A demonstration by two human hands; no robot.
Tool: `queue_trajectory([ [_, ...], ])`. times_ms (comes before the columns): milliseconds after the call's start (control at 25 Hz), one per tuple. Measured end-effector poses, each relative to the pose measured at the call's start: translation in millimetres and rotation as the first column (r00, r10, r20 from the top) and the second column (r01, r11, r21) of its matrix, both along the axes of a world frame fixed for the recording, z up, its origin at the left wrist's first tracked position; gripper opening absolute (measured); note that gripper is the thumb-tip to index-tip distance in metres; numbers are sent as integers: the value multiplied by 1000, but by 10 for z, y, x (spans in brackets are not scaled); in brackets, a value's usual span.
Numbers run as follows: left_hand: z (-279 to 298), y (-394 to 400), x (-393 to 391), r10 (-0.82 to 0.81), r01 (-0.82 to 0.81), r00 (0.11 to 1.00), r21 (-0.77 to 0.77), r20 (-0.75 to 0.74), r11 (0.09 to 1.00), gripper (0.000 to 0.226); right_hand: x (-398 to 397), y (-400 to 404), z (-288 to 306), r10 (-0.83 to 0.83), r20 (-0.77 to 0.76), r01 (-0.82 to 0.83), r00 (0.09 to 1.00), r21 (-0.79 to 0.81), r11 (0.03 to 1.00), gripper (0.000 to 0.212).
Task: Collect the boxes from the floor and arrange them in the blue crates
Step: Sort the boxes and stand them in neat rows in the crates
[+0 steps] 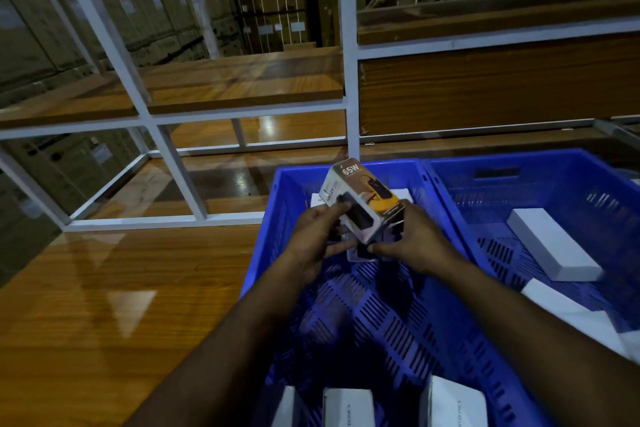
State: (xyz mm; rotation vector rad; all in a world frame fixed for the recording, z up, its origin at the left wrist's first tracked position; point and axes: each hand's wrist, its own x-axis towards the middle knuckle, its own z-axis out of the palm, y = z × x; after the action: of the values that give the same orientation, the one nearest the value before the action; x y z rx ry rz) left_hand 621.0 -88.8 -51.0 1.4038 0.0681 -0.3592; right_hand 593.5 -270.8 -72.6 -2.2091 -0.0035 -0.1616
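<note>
Both hands hold a tilted "65W" box (360, 201) over the far end of the left blue crate (270, 253): left hand (317, 239) at its left side, right hand (415, 241) at its right. White boxes (550, 243) lie in the right crate (450, 191); both crates rest on a wooden shelf (104, 305).

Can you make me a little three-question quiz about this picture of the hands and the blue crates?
1. True or false: both the left hand and the right hand hold the 65W box.
2. The long white box lies in which crate? A) left crate B) right crate
3. Fill in: the crates stand on a ____ shelf.

Key: 1 true; 2 B; 3 wooden.
</note>
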Motion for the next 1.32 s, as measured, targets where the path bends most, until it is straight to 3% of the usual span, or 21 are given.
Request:
queue_trajectory([
  [80, -29, 9, -1, 24, -24, 1000, 34, 10, 999, 20, -13, 26, -16, 65, -46, -65, 997, 8, 998, 55],
  [160, -24, -30, -54, 8, -8, 1000, 34, 11, 999, 28, -27, 54, -13, 86, -20, -85, 996, 29, 996, 57],
  [280, 0, -81, -112, -67, 68, 998, -51, 7, 996, 46, -38, 30, 27, 106, 55, -110, 993, 74, 991, 77],
  [480, 15, -83, -112, -145, 148, 989, -108, 33, 983, 54, -86, 61, 88, 188, 73, -197, 979, 154, 968, 68],
  [600, -17, -125, -118, -77, 80, 996, -63, 54, 995, 46, -91, 82, 51, 225, 53, -229, 973, 100, 968, 65],
  [720, -135, -121, -53, 92, -91, 994, -32, 54, 995, 41, -56, 42, 17, 165, -8, -163, 986, 107, 981, 69],
  [880, -462, -91, 132, 358, -375, 927, 232, 111, 898, 57, 12, 11, -21, 49, -13, -48, 999, 117, 992, 54],
  [960, -649, -94, 199, 418, -432, 902, 264, 112, 862, 64, 27, 7, -31, 24, -11, -22, 1000, 153, 988, 48],
  [1160, -1028, -89, 210, 463, -488, 870, 441, 172, 753, 79, 31, -1, -32, 2, -7, -1, 1000, 165, 986, 39],
  [1320, -1167, -44, 299, 362, -432, 900, 589, 241, 683, 97, 17, 4, -2, -8, 0, 8, 1000, 166, 986, 36],
])
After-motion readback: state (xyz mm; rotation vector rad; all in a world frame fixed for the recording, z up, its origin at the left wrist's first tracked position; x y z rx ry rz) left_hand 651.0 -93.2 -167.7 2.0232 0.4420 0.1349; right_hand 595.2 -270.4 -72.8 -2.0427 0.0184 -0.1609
